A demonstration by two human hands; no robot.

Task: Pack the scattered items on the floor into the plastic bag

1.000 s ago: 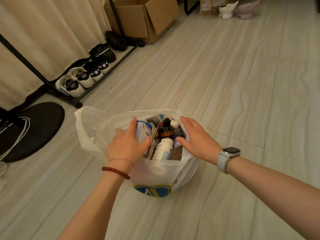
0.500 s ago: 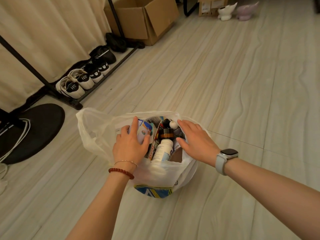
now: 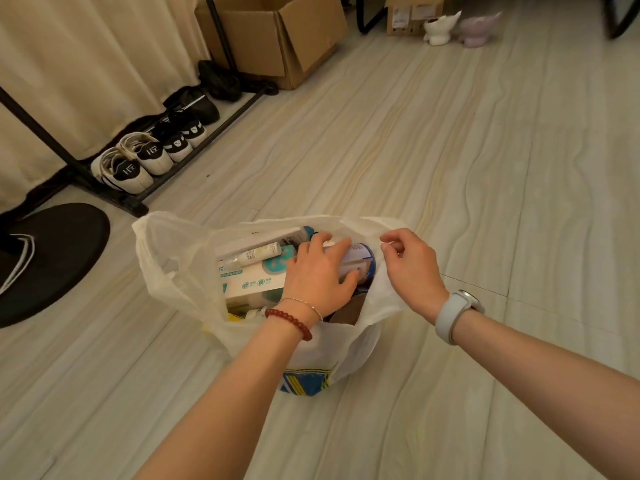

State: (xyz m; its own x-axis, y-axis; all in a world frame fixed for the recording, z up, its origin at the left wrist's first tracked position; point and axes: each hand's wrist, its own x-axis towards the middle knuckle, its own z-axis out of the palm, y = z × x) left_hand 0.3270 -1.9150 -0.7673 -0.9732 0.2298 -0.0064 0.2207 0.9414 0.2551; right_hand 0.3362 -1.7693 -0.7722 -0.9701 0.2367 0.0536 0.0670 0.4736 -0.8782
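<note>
White, thin plastic is seen at centre frame: the plastic bag (image 3: 173,271) stands open-mouthed on the pale wood-look floor (image 3: 450,168), its far-left handle flared out and its near wall bulging over a blue-and-yellow printed pack (image 3: 304,381) at the bottom. No loose items can be made out on the floor nearby, so the packing is judged nearly done.

Inside the bag, left half, a white-and-teal carton (image 3: 252,282) is laid with its long axis running left to right; a slim white spray bottle (image 3: 258,254) is laid across it on roughly the same axis, w/ a long white box (image 3: 259,240) behind. At the right half, a blue-and-white can (image 3: 362,263) is tipped on its side, its end facing the right rim.

The left hand (image 3: 317,275) is reached into the mouth from the near side, fingers spread and curled over the can, thumb tucked along its near flank. The right hand (image 3: 412,268) is held at the right rim, just beside the can; thumb and forefinger are pinched on the bag's edge, other fingers curled loosely.

The coming move is judged to turn on one relation: the can lies directly under the left hand and between the two hands, so it would prob. be pushed down and leftward while the rim is held up from the right. A slip of the thin rim is the likeliest snag.
</note>
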